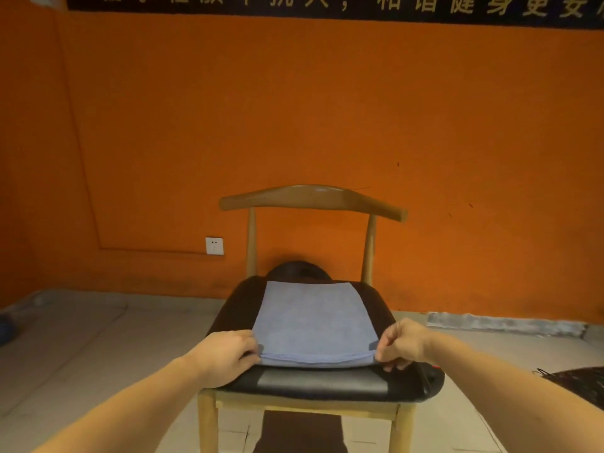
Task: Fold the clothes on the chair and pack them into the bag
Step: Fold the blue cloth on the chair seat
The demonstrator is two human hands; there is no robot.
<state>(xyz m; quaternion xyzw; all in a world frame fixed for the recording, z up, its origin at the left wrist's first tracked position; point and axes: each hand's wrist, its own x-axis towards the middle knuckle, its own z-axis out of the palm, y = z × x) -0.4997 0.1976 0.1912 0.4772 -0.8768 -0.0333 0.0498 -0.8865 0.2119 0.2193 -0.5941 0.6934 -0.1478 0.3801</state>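
A blue-grey cloth (312, 322) lies flat in a folded rectangle on the black seat of a wooden chair (327, 384). My left hand (225, 354) pinches the cloth's near left corner. At the near right corner, my right hand (400, 344) pinches the cloth with curled fingers. A dark rounded thing (299, 271) sits behind the seat, between the chair's back posts; I cannot tell if it is the bag.
An orange wall (327, 125) stands right behind the chair, with a white socket (214, 246) at lower left. A dark mesh-like object (578, 384) lies at the right edge. Pale floor tiles (98, 348) spread to both sides.
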